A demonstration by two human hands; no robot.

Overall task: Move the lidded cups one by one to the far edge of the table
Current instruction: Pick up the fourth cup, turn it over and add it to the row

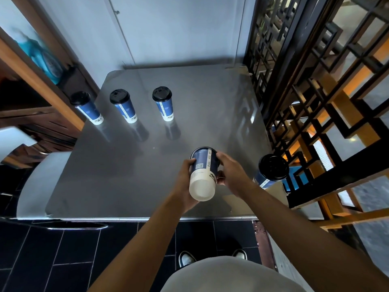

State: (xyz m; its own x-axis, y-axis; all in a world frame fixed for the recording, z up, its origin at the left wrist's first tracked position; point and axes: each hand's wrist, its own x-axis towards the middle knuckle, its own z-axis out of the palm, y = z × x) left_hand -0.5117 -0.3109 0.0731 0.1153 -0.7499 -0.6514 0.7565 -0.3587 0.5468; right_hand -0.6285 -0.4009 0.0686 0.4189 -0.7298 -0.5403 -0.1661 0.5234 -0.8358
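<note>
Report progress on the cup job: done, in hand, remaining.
Done: three blue paper cups with black lids stand in a row toward the far side of the grey metal table, at and. In hand: a fourth blue cup, tilted, held by left hand and right hand. Left: one lidded cup near the right edge.

The lid end of the tilted blue-and-white paper cup point(203, 172) faces away from the camera; whether a lid is fitted cannot be determined. The left hand point(186, 180) and right hand point(230, 172) cover parts of its side wall. Print on this cup is too small to read. The black-lidded blue cup at the right worktop edge point(270, 171) has its base hidden. A blurred turquoise object point(40, 56) on the wooden shelf point(25, 66) cannot be identified. Both white shoes point(186, 259) are partly hidden.
</note>
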